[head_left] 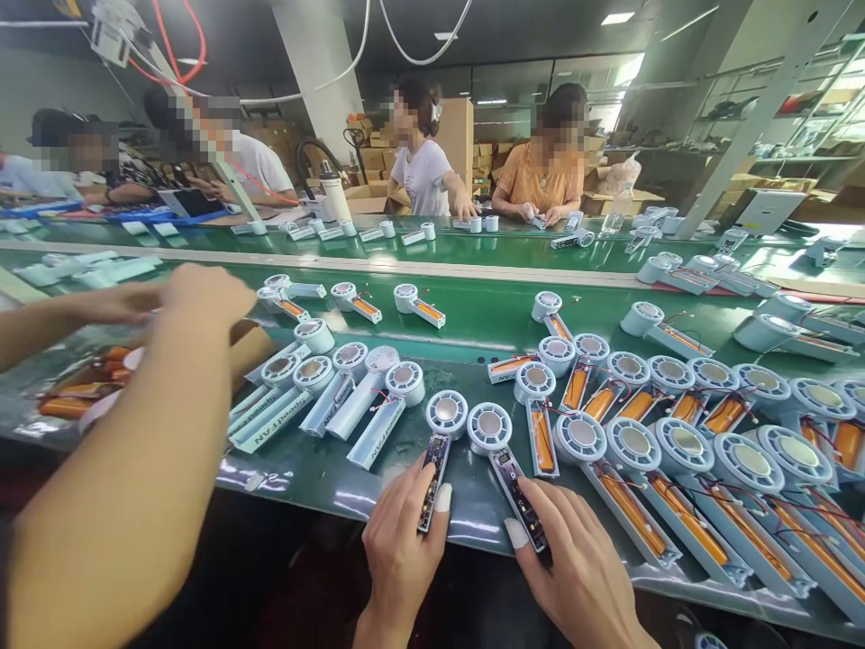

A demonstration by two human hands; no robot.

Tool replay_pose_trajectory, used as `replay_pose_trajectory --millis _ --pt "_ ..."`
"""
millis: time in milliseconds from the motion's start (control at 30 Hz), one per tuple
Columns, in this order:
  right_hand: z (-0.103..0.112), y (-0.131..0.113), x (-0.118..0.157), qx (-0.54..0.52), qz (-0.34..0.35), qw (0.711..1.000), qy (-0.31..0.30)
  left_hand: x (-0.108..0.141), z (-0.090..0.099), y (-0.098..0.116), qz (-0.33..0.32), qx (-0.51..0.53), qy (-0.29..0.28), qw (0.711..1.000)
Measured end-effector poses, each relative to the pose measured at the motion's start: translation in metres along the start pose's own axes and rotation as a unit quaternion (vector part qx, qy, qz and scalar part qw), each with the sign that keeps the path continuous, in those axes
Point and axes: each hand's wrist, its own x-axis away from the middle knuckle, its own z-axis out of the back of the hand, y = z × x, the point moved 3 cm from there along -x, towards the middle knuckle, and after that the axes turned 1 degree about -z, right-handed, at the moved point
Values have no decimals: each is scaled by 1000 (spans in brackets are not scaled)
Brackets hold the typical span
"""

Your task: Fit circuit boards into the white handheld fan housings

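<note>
Nearest, at the green bench [290,469], your left hand [402,550] has thumb and fingers closed on either side of the left fan [438,455]. Take that fan as the landmark. Just right of it, your right hand [581,559] is closed the same way on the handle of the right fan [506,469]. Both thumb tips wear white covers. The two round heads sit close together, and dark circuit boards show along both handles; you cannot tell whether the handles rest on the bench or are slightly raised.

The step in hand looks like positioning or steadying the pair, boards up. Any shift of either fan calls for a light hold on the handle's sides, sparing the board and the neighbouring wires.

Right of the landmark, rows of fans with orange batteries [628,514] and thin red wires crowd the bench. Left of it lie several pale fans [378,433], some with lettered handles. Farther left, a co-worker's arm [135,451] reaches across.

Beyond the landmark, spaced fans [419,306] lie on a green strip. Farthest off are a person in a white shirt [423,176], a person in an orange top [544,180], and stacked cardboard boxes [487,167].
</note>
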Motion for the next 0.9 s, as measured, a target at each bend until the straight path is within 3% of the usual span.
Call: replay_pose_trajectory --millis 667,900 --pt "0 -1 -3 16 27 999 17 -1 1 1 -7 -10 -4 1000" --pt "-2 0 -3 14 17 1000 -7 0 2 1 3 -19 -26 999"
